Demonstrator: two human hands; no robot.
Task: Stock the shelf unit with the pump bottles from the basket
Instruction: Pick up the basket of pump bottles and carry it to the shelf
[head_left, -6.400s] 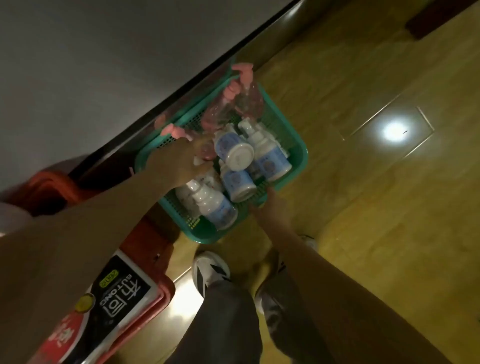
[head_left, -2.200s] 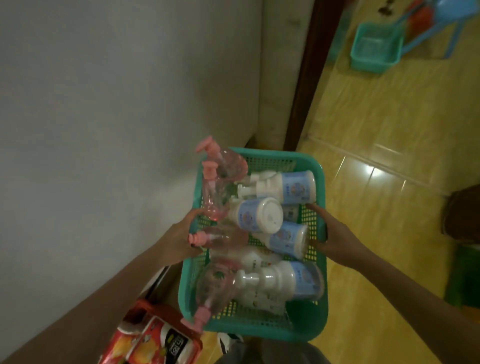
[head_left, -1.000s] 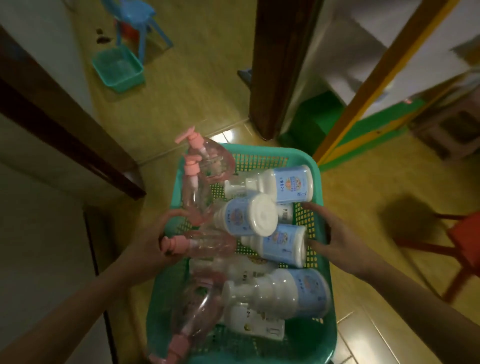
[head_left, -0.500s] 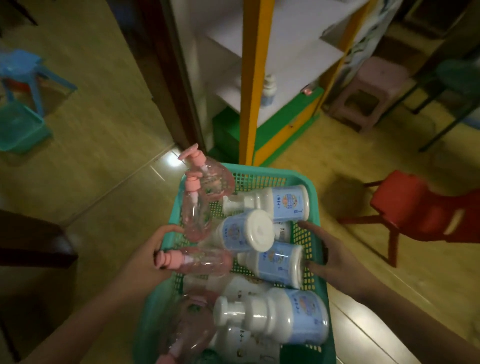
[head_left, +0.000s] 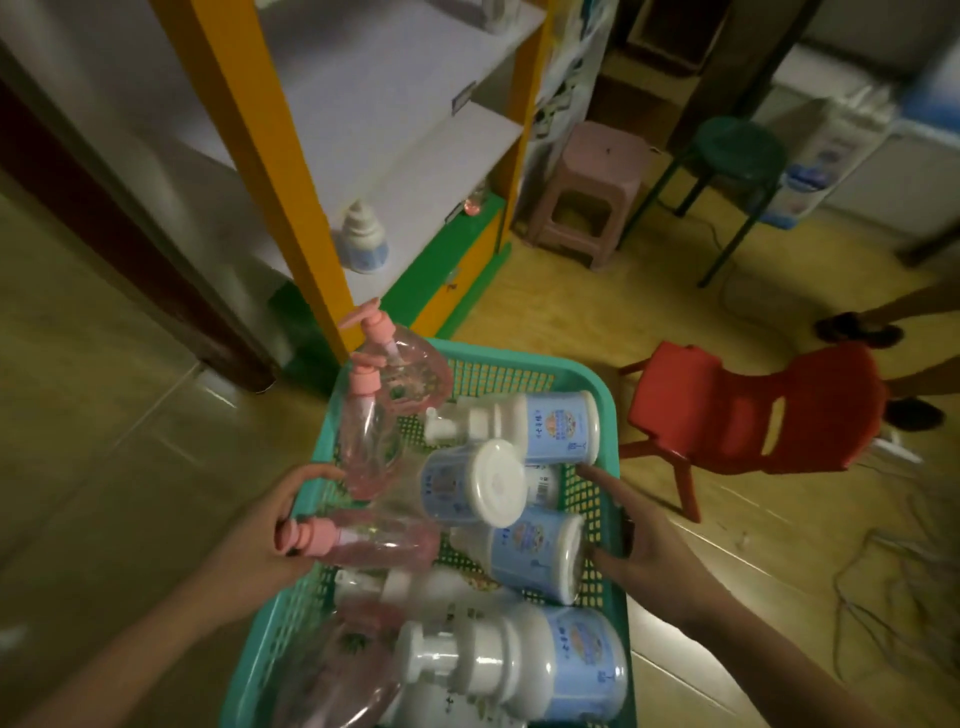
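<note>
I carry a green mesh basket (head_left: 524, 366) in front of me. My left hand (head_left: 270, 530) grips its left rim and my right hand (head_left: 644, 535) grips its right rim. Several pump bottles lie piled inside: clear pink ones (head_left: 410, 369) with pink pumps on the left, white ones with blue labels (head_left: 550, 426) on the right. The shelf unit (head_left: 395, 124), with white boards and yellow posts, stands ahead at upper left. One white pump bottle (head_left: 362, 239) stands upright on its low board.
A dark wooden door frame (head_left: 130, 228) rises left of the shelf. A pink stool (head_left: 592, 187), a green round stool (head_left: 737, 150) and a red child's chair (head_left: 753, 410) stand on the floor to the right. Another person's feet (head_left: 857, 330) and loose cables (head_left: 893, 571) are at far right.
The basket was lifted off the floor beside a wall and carried round. The view has swung towards the shelf unit, which is now nearer. Both hands kept hold of the rims.
</note>
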